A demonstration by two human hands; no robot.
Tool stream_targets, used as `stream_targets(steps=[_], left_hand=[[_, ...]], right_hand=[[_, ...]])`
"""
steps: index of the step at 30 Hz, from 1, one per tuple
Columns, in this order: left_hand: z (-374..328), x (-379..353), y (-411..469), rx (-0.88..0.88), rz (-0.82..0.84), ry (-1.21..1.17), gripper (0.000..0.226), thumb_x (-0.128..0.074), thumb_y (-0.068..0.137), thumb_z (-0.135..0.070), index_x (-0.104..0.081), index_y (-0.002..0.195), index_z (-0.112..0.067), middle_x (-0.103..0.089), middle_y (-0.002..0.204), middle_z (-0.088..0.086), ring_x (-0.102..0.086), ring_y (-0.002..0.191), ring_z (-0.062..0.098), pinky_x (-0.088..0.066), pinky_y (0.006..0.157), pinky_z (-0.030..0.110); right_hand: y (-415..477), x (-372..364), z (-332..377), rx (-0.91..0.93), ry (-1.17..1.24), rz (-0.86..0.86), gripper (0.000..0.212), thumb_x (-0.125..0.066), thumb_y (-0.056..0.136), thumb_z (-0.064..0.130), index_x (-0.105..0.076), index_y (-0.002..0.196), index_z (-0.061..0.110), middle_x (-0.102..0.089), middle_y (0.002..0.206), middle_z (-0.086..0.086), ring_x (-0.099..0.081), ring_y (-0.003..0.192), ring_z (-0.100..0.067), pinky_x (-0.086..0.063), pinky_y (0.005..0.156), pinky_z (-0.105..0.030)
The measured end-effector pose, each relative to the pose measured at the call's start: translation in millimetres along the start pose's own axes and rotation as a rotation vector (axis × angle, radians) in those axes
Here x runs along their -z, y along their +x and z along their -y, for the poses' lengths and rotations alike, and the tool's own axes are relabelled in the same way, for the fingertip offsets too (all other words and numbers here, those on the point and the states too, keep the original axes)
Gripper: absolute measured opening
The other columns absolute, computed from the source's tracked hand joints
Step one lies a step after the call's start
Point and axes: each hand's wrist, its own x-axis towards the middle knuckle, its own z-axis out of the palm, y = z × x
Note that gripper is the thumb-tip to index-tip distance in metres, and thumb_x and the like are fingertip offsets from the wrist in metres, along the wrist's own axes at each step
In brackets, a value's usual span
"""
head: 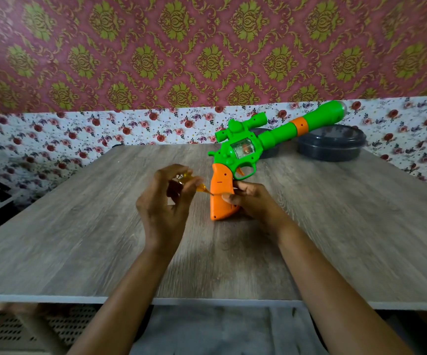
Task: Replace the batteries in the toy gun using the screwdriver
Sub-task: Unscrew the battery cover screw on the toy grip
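The left hand (163,208) pinches the screwdriver (199,187), its tip aimed toward three o'clock at the toy gun (248,147)'s orange grip. The right hand (250,201) clasps that grip on the table (79,226); the barrel runs toward two o'clock.

no readable text, label, brand or number shows on anything here

Both forearms reach forward, left hand (163,211) pinching the screwdriver (199,187), right hand (253,201) gripping the toy gun (271,137).
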Motion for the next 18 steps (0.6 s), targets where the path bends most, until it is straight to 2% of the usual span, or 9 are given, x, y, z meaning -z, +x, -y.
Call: stream_targets(steps=[3,6,8,10,14,16,18], left_hand=[[-0.1,0.7,-0.1,-0.027,0.032,0.002,0.025,-0.057,0.092,-0.032,-0.055,0.113,-0.018,-0.065,0.1,-0.006,-0.067,0.075,0.008,-0.053,0.065,0.02],[3.1,-1.0,-1.7,-0.082,0.055,0.027,0.025,-0.047,0.097,-0.024,-0.055,0.119,-0.015,-0.065,0.104,-0.002,-0.07,0.075,0.011,-0.057,0.06,0.031],[5.6,-1.0,-1.4,-0.085,0.052,0.018,0.024,-0.047,0.098,-0.019,-0.056,0.12,-0.013,-0.066,0.099,-0.001,-0.07,0.074,0.01,-0.057,0.057,0.033],[6.0,-0.4,-0.5,-0.066,0.036,0.016,0.022,-0.05,0.097,-0.02,-0.057,0.116,-0.013,-0.067,0.094,-0.001,-0.068,0.072,0.008,-0.057,0.057,0.031],[5.5,-0.2,1.0,-0.057,-0.033,0.026,0.016,-0.061,0.09,-0.022,-0.056,0.095,-0.008,-0.061,0.092,0.002,-0.059,0.083,-0.007,-0.048,0.067,0.013],[6.8,-0.1,0.2,-0.053,-0.065,0.005,0.019,-0.064,0.087,-0.019,-0.053,0.088,-0.005,-0.061,0.096,0.004,-0.06,0.091,-0.003,-0.05,0.07,0.019],[5.9,0.1,0.3,-0.007,-0.099,-0.021,0.02,-0.067,0.085,-0.02,-0.049,0.087,-0.009,-0.062,0.095,0.002,-0.064,0.093,0.004,-0.053,0.071,0.025]], right_hand=[[1.0,-0.2,-0.5,-0.015,-0.009,-0.01,0.038,-0.058,0.087,0.003,-0.056,0.124,0.01,-0.063,0.109,-0.009,-0.059,0.102,-0.02,-0.048,0.096,-0.044],[2.0,0.6,-1.0,-0.022,-0.035,-0.016,0.038,-0.059,0.086,0.005,-0.056,0.124,0.011,-0.063,0.117,-0.012,-0.06,0.105,-0.021,-0.046,0.098,-0.045],[2.4,1.5,-1.6,-0.023,-0.043,-0.021,0.038,-0.059,0.086,0.005,-0.057,0.124,0.011,-0.063,0.119,-0.013,-0.06,0.107,-0.023,-0.046,0.099,-0.046],[3.1,2.0,-2.4,-0.028,-0.052,-0.025,0.037,-0.059,0.086,0.006,-0.058,0.122,0.013,-0.063,0.119,-0.013,-0.06,0.111,-0.026,-0.046,0.099,-0.047],[5.1,2.3,-5.5,-0.025,-0.064,-0.023,0.033,-0.062,0.085,0.011,-0.061,0.117,0.02,-0.065,0.118,-0.011,-0.06,0.111,-0.026,-0.045,0.099,-0.051],[5.4,2.4,-5.9,-0.028,-0.051,-0.029,0.033,-0.061,0.085,0.01,-0.061,0.117,0.019,-0.065,0.116,-0.01,-0.06,0.111,-0.027,-0.045,0.099,-0.051],[5.3,2.4,-5.4,-0.027,-0.05,-0.033,0.033,-0.061,0.085,0.009,-0.06,0.116,0.019,-0.065,0.113,-0.008,-0.06,0.111,-0.027,-0.044,0.1,-0.05]])
